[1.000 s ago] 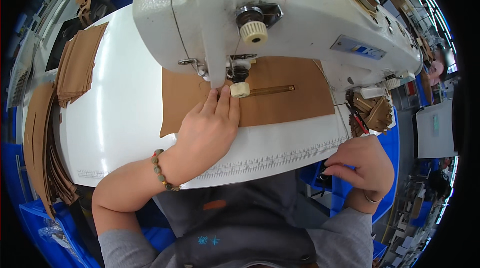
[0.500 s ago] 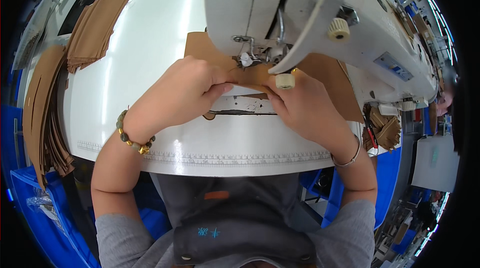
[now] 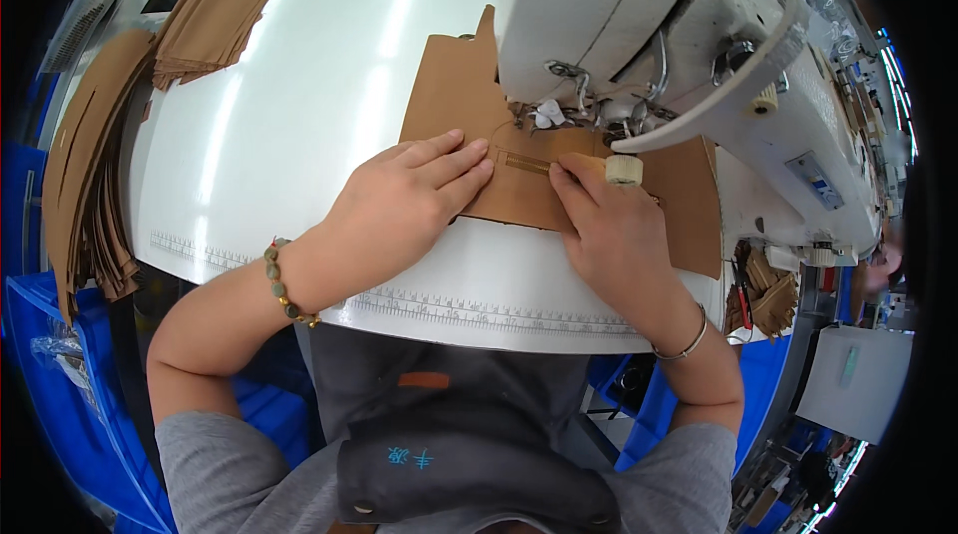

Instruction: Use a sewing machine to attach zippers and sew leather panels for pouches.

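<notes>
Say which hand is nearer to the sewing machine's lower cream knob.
Right. The lower cream knob partly covers the right hand in this view; the left hand is farther left, its fingers flat on the brown piece.

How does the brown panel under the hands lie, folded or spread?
Mostly spread: the brown panel shows broadly either side of the right hand; the part beneath the machine head is hidden.

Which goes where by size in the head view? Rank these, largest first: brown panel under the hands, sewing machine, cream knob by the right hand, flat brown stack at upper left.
1. Sewing machine
2. Brown panel, though partly covered
3. Flat brown stack
4. Cream knob
</notes>
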